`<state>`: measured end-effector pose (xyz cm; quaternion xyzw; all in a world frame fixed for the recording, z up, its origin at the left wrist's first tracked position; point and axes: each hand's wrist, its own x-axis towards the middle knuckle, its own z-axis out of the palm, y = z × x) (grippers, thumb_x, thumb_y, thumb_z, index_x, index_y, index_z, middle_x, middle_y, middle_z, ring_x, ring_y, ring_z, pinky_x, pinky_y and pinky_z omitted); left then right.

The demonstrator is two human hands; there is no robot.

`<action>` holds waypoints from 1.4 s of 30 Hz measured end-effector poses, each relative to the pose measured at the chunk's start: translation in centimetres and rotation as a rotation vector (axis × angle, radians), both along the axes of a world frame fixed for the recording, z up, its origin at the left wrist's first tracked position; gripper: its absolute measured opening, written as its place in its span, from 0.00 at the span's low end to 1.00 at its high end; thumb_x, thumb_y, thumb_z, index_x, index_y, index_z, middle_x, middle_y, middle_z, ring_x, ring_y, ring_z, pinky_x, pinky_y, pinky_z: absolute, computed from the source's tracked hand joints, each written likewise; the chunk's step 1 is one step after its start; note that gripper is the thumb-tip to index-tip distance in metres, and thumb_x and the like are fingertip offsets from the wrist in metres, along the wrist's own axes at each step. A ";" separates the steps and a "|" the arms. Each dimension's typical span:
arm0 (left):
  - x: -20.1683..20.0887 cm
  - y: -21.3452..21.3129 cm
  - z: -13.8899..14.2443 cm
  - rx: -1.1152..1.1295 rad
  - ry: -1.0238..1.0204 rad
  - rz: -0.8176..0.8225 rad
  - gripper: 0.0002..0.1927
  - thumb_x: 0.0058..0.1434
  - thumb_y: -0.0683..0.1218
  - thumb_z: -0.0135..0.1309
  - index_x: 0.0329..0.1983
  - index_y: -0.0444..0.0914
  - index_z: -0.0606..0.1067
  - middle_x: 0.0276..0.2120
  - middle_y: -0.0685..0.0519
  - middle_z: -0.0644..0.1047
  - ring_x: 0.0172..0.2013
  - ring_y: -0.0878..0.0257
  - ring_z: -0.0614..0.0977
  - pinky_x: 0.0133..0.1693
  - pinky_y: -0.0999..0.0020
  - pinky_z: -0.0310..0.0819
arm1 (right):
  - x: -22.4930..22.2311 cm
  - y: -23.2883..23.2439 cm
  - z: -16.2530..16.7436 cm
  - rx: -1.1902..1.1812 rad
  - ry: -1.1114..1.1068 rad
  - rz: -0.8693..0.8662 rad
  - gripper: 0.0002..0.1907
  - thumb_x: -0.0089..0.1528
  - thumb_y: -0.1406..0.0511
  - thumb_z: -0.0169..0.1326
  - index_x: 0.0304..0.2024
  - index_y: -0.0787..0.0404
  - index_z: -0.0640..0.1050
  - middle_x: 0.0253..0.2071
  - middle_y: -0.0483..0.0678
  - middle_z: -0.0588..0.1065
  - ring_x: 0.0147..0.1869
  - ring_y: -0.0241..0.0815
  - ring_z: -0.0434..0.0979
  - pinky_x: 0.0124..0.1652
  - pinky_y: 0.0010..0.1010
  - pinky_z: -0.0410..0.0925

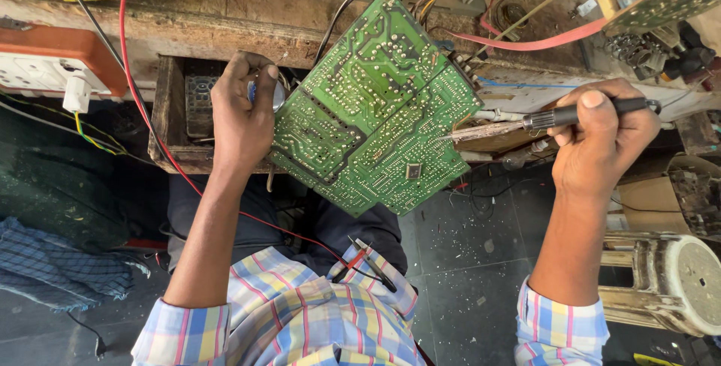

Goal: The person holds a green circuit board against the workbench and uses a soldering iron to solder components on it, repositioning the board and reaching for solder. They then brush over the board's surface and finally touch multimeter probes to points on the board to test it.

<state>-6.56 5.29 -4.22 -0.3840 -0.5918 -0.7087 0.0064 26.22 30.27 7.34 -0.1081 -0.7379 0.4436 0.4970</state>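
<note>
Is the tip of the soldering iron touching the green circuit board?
Touching. In the head view the soldering iron, held by the right hand, ends with its tip on the right part of the green circuit board; no gap shows.

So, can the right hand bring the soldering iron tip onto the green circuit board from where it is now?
Probably yes. The right hand holds the soldering iron with its tip already at the right edge of the green circuit board. Nothing lies between them, and the left hand steadies the board's other side.
</note>
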 end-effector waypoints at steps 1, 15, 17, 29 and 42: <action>0.0 0.0 0.0 0.006 0.004 -0.002 0.05 0.76 0.38 0.50 0.45 0.28 0.72 0.35 0.49 0.75 0.40 0.67 0.74 0.47 0.69 0.71 | 0.0 0.0 0.0 0.003 -0.005 0.000 0.14 0.73 0.65 0.56 0.38 0.71 0.74 0.32 0.54 0.73 0.26 0.39 0.69 0.25 0.24 0.59; 0.4 0.0 0.3 -0.028 0.021 0.062 0.06 0.78 0.39 0.49 0.47 0.28 0.71 0.35 0.48 0.74 0.40 0.66 0.73 0.49 0.68 0.71 | -0.1 1.3 0.1 -0.070 -0.044 0.088 0.15 0.70 0.64 0.55 0.35 0.71 0.74 0.31 0.54 0.73 0.26 0.40 0.69 0.27 0.25 0.60; 0.5 0.1 0.3 -0.030 -0.002 0.069 0.06 0.78 0.39 0.49 0.47 0.28 0.70 0.35 0.49 0.74 0.39 0.67 0.72 0.48 0.69 0.71 | 0.1 1.1 -0.2 -0.069 -0.037 0.175 0.16 0.70 0.63 0.57 0.34 0.70 0.74 0.29 0.53 0.73 0.28 0.41 0.71 0.29 0.28 0.63; 0.5 0.2 0.3 0.009 -0.038 0.051 0.05 0.77 0.38 0.49 0.47 0.29 0.70 0.36 0.51 0.74 0.40 0.69 0.72 0.45 0.72 0.70 | 2.6 -2.4 -2.5 0.108 0.219 -0.092 0.20 0.71 0.59 0.61 0.39 0.71 0.73 0.31 0.56 0.73 0.24 0.39 0.68 0.22 0.27 0.61; 1.2 0.8 0.9 0.005 -0.107 0.019 0.06 0.78 0.40 0.48 0.46 0.30 0.70 0.36 0.54 0.72 0.38 0.70 0.70 0.42 0.74 0.66 | 3.8 -4.5 -6.1 0.245 0.256 -0.297 0.19 0.71 0.59 0.59 0.42 0.71 0.72 0.30 0.57 0.74 0.21 0.38 0.69 0.19 0.26 0.63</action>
